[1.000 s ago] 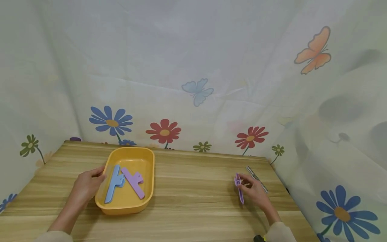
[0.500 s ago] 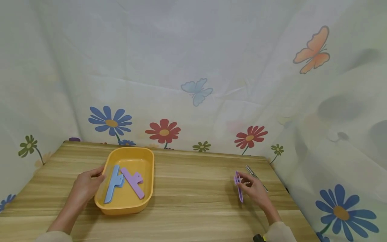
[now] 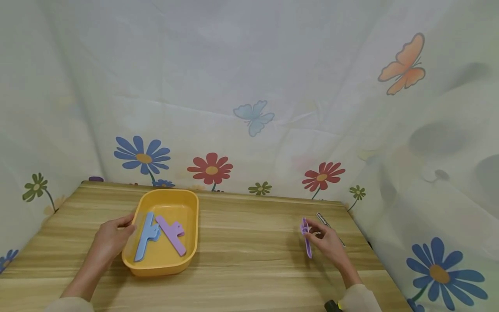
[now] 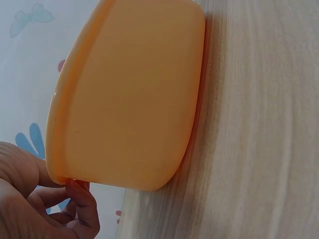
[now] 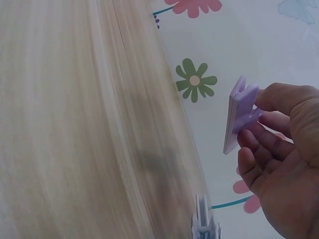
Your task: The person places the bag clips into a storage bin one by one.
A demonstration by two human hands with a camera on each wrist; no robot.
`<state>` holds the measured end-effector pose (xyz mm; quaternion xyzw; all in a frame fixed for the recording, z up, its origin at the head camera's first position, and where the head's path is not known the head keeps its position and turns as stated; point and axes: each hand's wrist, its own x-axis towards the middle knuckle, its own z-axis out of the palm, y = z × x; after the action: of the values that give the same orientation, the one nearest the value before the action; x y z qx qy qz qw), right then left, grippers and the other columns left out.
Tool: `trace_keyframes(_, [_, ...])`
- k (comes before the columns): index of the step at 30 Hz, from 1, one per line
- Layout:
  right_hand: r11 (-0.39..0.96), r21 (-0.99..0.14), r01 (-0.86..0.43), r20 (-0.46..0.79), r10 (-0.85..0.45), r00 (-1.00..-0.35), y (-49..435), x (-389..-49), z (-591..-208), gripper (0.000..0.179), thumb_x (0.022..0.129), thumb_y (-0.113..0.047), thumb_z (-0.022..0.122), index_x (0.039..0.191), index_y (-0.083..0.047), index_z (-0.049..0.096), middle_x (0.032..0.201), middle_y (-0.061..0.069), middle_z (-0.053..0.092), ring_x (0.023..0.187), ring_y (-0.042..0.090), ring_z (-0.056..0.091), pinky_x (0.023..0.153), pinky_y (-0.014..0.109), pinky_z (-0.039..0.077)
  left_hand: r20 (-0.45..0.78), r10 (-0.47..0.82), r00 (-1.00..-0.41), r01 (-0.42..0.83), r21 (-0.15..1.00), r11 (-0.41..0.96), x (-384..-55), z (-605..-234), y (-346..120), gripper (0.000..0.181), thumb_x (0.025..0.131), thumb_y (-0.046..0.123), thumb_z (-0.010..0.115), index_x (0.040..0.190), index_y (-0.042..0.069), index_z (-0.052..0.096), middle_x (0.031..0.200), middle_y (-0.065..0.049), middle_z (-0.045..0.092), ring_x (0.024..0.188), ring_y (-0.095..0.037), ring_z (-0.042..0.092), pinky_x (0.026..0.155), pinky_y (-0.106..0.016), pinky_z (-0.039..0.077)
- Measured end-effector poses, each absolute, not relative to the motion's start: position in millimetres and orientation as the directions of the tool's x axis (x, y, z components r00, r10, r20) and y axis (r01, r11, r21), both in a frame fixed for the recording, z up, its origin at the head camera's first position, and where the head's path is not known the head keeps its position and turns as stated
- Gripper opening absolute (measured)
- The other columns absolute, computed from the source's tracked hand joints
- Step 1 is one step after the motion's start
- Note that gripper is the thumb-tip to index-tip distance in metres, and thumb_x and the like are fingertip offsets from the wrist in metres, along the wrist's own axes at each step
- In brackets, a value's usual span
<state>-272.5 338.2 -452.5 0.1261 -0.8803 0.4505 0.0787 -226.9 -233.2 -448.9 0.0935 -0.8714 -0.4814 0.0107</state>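
At the left of the table stands a yellow plastic tub. My left hand pinches its left rim between thumb and fingers, and the left wrist view shows the curled fingers below that rim. Inside the tub lie a blue bag clip and a purple bag clip, side by side. On the right, my right hand pinches a second purple bag clip by its handle end. The right wrist view has this clip raised off the wooden surface, its long edge upright.
A slim, dark-and-light patterned strip lies on the wooden table just beyond my right hand, which partly hides it. A cloth printed with flowers and butterflies hangs behind the table and along its sides.
My right hand has shifted slightly up and to the left in the head view, carrying the purple bag clip. The left hand and the tub hold their place.
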Motion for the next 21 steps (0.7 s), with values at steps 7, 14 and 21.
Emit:
trace_keyframes(7, [0.554, -0.775, -0.304, 0.246, -0.178, -0.953, 329, -269, -445, 0.045, 0.087, -0.021, 0.067, 0.129, -0.009, 0.056, 0.096, 0.010, 0.061, 0.084, 0.029, 0.056, 0.066, 0.027, 0.049, -0.072, -0.173, -0.982, -0.154, 0.839, 0.523, -228, -451, -233, 0.053, 0.098, 0.025, 0.045, 0.140, -0.004, 0.033, 0.136, -0.030, 0.038, 0.119, -0.040, 0.032, 0.095, -0.058, 0.031])
trace_keyframes(14, [0.569, -0.744, -0.349, 0.291, -0.195, -0.937, 322, -274, -446, 0.046, 0.086, -0.023, 0.068, 0.128, -0.009, 0.056, 0.097, 0.006, 0.062, 0.087, 0.029, 0.056, 0.068, 0.027, 0.051, -0.101, -0.173, -0.980, -0.178, 0.838, 0.516, -228, -450, -233, 0.054, 0.098, 0.026, 0.046, 0.141, -0.002, 0.032, 0.137, -0.030, 0.037, 0.115, -0.038, 0.035, 0.094, -0.055, 0.036])
trace_keyframes(21, [0.543, -0.747, -0.383, 0.304, -0.233, -0.924, 314, -276, -444, 0.045, 0.087, -0.021, 0.066, 0.129, -0.008, 0.055, 0.099, 0.008, 0.062, 0.089, 0.027, 0.056, 0.070, 0.028, 0.050, -0.099, -0.178, -0.979, -0.178, 0.840, 0.512, -229, -450, -233, 0.053, 0.097, 0.025, 0.046, 0.141, -0.002, 0.032, 0.137, -0.030, 0.037, 0.117, -0.038, 0.033, 0.095, -0.056, 0.033])
